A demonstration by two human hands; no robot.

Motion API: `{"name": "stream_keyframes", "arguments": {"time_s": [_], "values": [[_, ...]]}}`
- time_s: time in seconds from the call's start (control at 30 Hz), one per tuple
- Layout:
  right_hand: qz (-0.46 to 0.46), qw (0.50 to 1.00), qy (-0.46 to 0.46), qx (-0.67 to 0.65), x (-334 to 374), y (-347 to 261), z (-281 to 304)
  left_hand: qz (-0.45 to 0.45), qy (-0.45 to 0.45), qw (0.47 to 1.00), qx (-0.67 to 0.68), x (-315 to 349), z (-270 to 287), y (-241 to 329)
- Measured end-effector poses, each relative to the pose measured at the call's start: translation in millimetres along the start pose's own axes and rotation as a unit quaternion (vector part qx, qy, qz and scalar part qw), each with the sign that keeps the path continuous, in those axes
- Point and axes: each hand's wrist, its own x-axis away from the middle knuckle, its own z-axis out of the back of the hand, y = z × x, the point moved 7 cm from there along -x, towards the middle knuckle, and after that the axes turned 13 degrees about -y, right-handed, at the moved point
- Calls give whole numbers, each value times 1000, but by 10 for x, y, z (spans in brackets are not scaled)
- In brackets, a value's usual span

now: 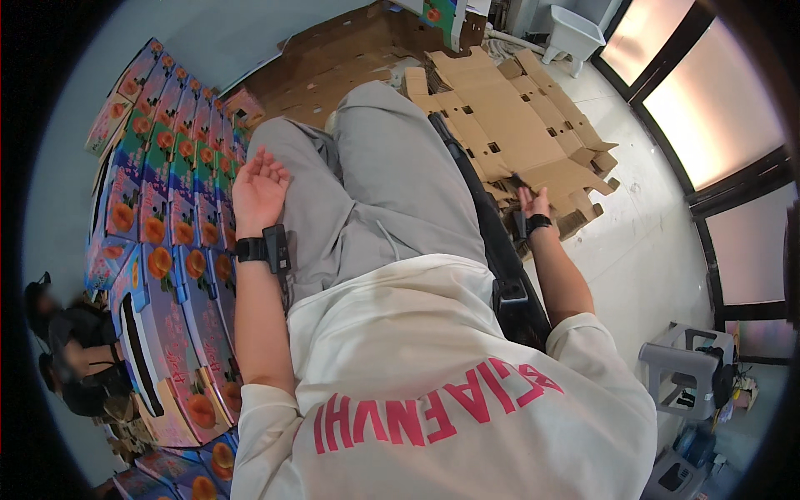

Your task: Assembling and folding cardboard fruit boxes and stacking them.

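Observation:
My left hand [260,193] lies palm up beside my left thigh, its fingers loosely bent and apart, holding nothing. On my right, my right hand [533,207] hangs next to the stack of flattened brown cardboard boxes [525,121], close to its near edge. The fingers there are apart and I see nothing held; whether they touch the cardboard I cannot tell. Each wrist wears a black strap, and the left one carries a small dark device [276,248]. My grey trousers [400,158] fill the middle of the view.
Printed fruit boxes [179,200] are piled high along my left. A black armrest [471,179] runs by my right thigh. Beyond stand a white tub [575,35] on legs and grey plastic stools [679,375]. At far left is another person [79,354]. Brown cardboard [325,62] covers the floor ahead.

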Motion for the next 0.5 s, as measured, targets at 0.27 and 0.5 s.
{"name": "stream_keyframes", "arguments": {"time_s": [0.27, 0.5], "values": [[-229, 965, -66, 108, 369, 243, 160, -23, 4, 1000, 21, 118, -62, 8], [-248, 898, -248, 267, 604, 184, -448, -15, -3, 1000, 27, 84, 33, 6]]}}
